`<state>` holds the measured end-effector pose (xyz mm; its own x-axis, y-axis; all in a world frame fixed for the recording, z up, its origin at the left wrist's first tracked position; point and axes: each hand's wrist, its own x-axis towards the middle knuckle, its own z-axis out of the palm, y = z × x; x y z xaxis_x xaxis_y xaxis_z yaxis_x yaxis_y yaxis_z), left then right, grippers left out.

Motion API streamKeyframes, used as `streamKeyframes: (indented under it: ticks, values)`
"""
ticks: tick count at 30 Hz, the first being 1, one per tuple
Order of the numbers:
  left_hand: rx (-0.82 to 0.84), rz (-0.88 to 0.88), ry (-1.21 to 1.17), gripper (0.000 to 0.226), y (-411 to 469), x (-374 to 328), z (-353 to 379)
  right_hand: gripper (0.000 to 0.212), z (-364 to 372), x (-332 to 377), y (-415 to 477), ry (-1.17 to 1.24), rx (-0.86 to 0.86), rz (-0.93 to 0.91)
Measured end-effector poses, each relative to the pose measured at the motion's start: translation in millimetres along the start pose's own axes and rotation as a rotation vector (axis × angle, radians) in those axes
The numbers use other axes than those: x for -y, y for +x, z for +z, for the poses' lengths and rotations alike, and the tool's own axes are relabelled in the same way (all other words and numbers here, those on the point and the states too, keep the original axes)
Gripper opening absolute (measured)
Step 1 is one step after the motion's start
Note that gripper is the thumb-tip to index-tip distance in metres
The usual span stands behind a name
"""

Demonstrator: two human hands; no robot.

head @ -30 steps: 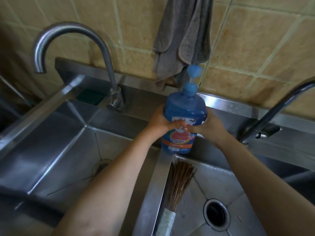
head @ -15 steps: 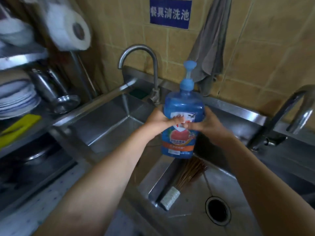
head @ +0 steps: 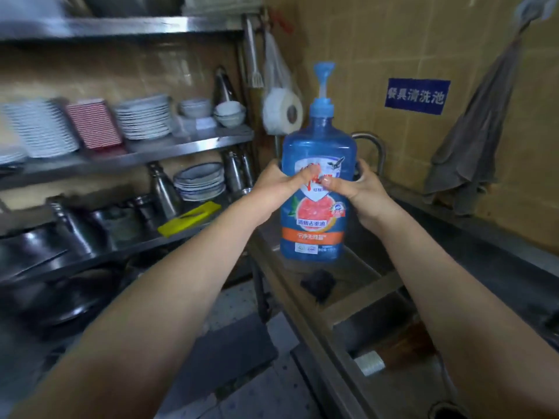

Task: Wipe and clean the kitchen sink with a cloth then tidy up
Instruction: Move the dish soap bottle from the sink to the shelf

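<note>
A large blue dish-soap bottle (head: 314, 213) with a pump top is held upright in the air above the left end of the steel sink (head: 357, 300). My left hand (head: 273, 184) grips its left side and my right hand (head: 360, 184) grips its right side, thumbs on the label. A grey cloth (head: 472, 152) hangs on the tiled wall at the right. A dark scouring pad (head: 319, 282) lies on the sink's ledge below the bottle. A straw brush (head: 393, 353) rests in the near basin.
Steel shelves (head: 130, 155) on the left carry stacked plates, bowls, metal jugs and a yellow board (head: 189, 219). A paper roll (head: 282, 114) hangs by the shelf post. Behind the bottle a faucet (head: 373, 146) curves up. A blue sign (head: 417, 96) is on the wall.
Both hands have carried the bottle up and to the left, away from the sink divider toward the shelves. The view has swung left, so the shelves fill the left side.
</note>
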<state>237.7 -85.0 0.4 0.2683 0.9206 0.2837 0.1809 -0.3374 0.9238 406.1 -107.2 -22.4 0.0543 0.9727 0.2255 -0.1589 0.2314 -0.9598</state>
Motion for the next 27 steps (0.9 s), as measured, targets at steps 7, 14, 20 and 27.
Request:
streamKeyframes:
  ticks: [7,14,20,27]
  values:
    - [-0.202,0.002,0.051,0.026,-21.1,-30.7,-79.3,0.076,84.7,30.2,24.5,0.038,0.174,-0.05]
    - [-0.366,-0.023,0.163,0.056,-12.6,-18.0,-149.9,0.083,158.2,20.8,63.6,0.071,0.283,-0.03]
    - [-0.347,-0.047,0.138,0.03,19.4,17.9,-214.5,0.065,214.9,-13.1,118.2,0.067,0.306,0.016]
    - [-0.317,-0.049,0.083,0.035,69.7,57.7,-282.8,0.077,271.8,-35.4,179.1,0.027,0.306,0.041]
